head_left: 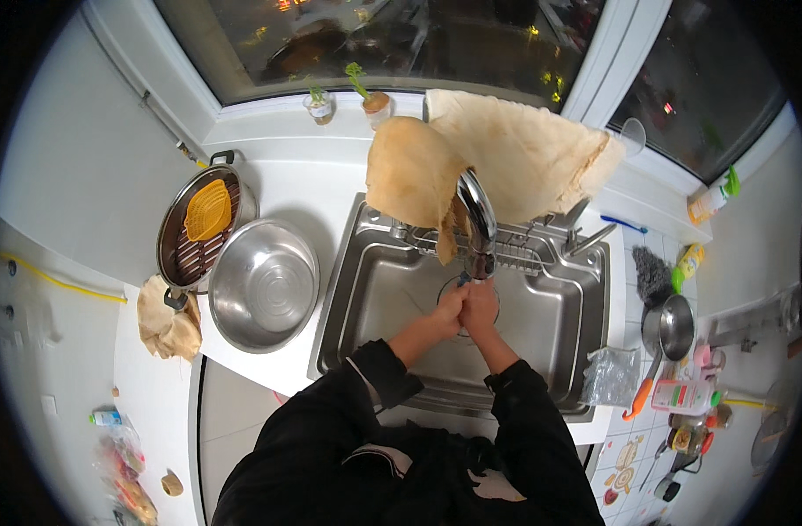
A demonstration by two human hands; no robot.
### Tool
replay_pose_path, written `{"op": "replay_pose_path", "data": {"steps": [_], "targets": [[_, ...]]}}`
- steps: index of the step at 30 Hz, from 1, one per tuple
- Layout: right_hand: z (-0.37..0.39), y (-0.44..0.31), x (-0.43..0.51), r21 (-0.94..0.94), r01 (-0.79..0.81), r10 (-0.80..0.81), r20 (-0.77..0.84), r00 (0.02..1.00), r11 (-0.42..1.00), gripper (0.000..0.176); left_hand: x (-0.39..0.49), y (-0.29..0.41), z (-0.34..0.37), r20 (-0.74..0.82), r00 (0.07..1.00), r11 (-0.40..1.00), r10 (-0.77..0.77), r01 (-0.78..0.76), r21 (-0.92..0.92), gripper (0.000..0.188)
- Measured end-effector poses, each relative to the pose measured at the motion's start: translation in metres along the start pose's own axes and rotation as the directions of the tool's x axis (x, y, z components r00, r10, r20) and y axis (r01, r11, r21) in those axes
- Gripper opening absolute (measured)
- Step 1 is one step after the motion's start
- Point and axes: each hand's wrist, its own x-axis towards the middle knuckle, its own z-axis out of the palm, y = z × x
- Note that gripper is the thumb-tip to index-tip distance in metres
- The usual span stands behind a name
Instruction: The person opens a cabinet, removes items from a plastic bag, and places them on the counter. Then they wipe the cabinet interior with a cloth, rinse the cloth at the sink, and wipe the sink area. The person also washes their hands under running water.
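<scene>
My left hand (450,311) and my right hand (481,308) are pressed together over the stainless steel sink (387,309), just below the mouth of the chrome faucet (480,214). Something small and blue (464,279) shows at the fingertips. Whether a hand grips it is hidden, as the fingers overlap. The round drain (445,292) lies partly behind my hands. Whether water runs from the spout is unclear.
To the left stand a steel bowl (264,286) and a pot (248,197) with a yellow basket (209,210). Beige cloths (519,151) hang behind the faucet. On the right are a small saucepan (677,329), a plastic bag (611,378) and several bottles.
</scene>
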Motion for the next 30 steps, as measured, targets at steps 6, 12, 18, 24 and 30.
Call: {"op": "replay_pose_path", "data": {"steps": [6, 12, 18, 24, 30], "targets": [[-0.021, -0.005, 0.001, 0.022, 0.035, -0.037, 0.057, 0.998, 0.999, 0.026, 0.018, 0.006, 0.008, -0.194, 0.974, 0.979, 0.115, -0.078, 0.188, 0.044], [-0.032, 0.008, -0.002, 0.133, 0.255, -0.247, -0.075, 0.966, 0.958, 0.037, 0.03, 0.002, 0.002, -0.077, 0.997, 0.994, 0.033, -0.024, 0.111, 0.049], [-0.059, 0.017, 0.009, 0.81, -0.579, 0.1, 0.571, 0.815, 0.095, 0.037, 0.021, 0.028, -0.006, -0.077, 0.995, 0.956, -0.064, 0.083, 0.28, 0.055], [-0.05, -0.003, 0.003, 0.902, -0.424, 0.106, 0.431, 0.896, -0.086, 0.023, 0.007, 0.012, -0.024, -0.01, 0.976, 0.975, -0.216, 0.215, -0.049, 0.046], [-0.035, -0.012, -0.009, 0.83, -0.157, 0.022, 0.173, 0.985, 0.535, 0.019, 0.069, -0.029, -0.053, 0.296, 0.955, 0.993, -0.032, 0.065, -0.099, 0.037]]}}
